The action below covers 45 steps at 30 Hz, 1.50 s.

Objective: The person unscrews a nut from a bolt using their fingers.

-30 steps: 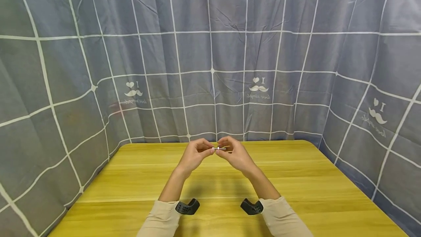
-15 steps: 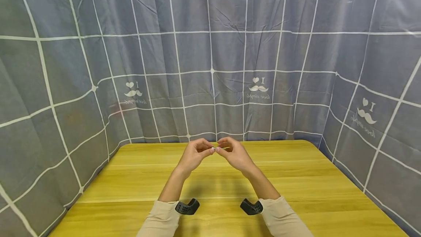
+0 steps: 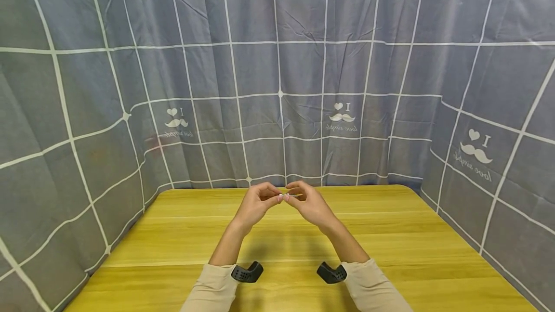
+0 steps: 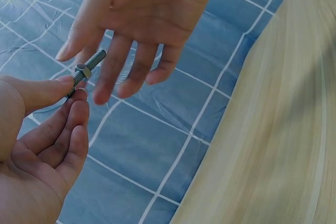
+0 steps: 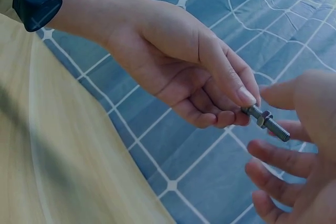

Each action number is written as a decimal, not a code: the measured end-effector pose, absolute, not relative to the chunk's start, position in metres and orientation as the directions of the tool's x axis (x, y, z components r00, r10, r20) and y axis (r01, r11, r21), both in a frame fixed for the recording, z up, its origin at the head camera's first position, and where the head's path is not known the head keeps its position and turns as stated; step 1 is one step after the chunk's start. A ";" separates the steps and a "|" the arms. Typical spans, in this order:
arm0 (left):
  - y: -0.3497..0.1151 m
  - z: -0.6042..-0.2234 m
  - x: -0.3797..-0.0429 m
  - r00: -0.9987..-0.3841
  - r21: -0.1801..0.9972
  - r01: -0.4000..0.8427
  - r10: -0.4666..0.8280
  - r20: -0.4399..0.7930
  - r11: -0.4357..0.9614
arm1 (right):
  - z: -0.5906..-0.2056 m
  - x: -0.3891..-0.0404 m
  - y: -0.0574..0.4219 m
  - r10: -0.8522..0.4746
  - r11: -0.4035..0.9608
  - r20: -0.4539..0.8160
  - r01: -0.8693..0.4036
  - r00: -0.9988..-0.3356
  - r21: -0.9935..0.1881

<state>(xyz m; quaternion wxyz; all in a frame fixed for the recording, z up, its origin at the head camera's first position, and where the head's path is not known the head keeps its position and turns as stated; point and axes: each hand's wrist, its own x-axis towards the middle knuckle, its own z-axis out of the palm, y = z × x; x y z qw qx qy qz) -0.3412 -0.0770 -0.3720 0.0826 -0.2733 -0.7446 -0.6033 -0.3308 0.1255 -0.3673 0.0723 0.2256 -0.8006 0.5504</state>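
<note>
Left wrist view showed the left grip (image 4: 44,150) pinching the bolt (image 4: 96,59) at one end between thumb and forefinger, with the nut (image 4: 83,71) partway along the thread; the right grip (image 4: 144,30) was spread beside the free end, and its contact with the bolt could not be confirmed. The step in hand was judged to be turning the nut along the bolt. Good practice called for a firm pinch clear of the nut, the shank kept steady, and short, even turns square to the thread; a loose pinch risked a drop. The bolt was held up off the surface (image 3: 390,254), appearing in head view just inside the far edge, about midway between the rounded far corners. The surface was yellow and wood-grained; a grey-blue curtain (image 3: 299,71) with white grid lines stood behind and to both sides.
</note>
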 end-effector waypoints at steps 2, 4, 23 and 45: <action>-0.077 -0.372 -0.341 -0.839 0.856 0.502 0.306 0.449 0.123 | -0.367 -0.330 0.126 -0.273 0.297 0.363 -0.437 -0.891 -0.849; -0.077 -0.372 -0.340 -0.841 0.856 0.501 0.303 0.448 0.125 | -0.367 -0.330 0.126 -0.268 0.286 0.374 -0.444 -0.888 -0.849; -0.078 -0.373 -0.338 -0.839 0.854 0.504 0.304 0.451 0.124 | -0.369 -0.330 0.127 -0.257 0.299 0.418 -0.483 -0.872 -0.823; -0.081 -0.372 -0.339 -0.839 0.852 0.508 0.298 0.455 0.128 | -0.369 -0.328 0.124 -0.256 0.302 0.413 -0.478 -0.874 -0.824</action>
